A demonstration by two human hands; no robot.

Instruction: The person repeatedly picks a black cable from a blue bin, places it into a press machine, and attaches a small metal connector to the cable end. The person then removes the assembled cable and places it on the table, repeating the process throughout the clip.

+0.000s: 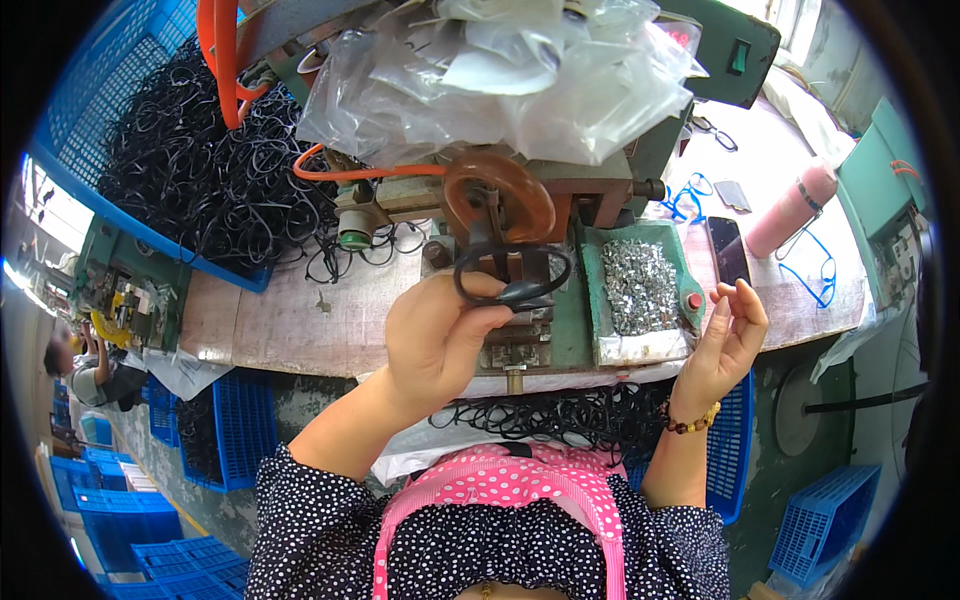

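Observation:
My left hand is closed on a black eyeglass frame, pinching it between thumb and fingers in front of the green bench machine. The rims stand up over the machine's small work post, and whether they touch it cannot be made out. To the right, my right hand is raised beside a green tray of small shiny metal pieces. Its thumb and fingertips are drawn together, and anything between them is too small to make out. A brown handwheel sits just beyond the held frame.
A blue crate heaped with black eyeglass frames stands at left. Clear plastic bags cover the machine's top. Right of the tray lie a phone, a pink bottle and blue frames. More black frames rest near my lap.

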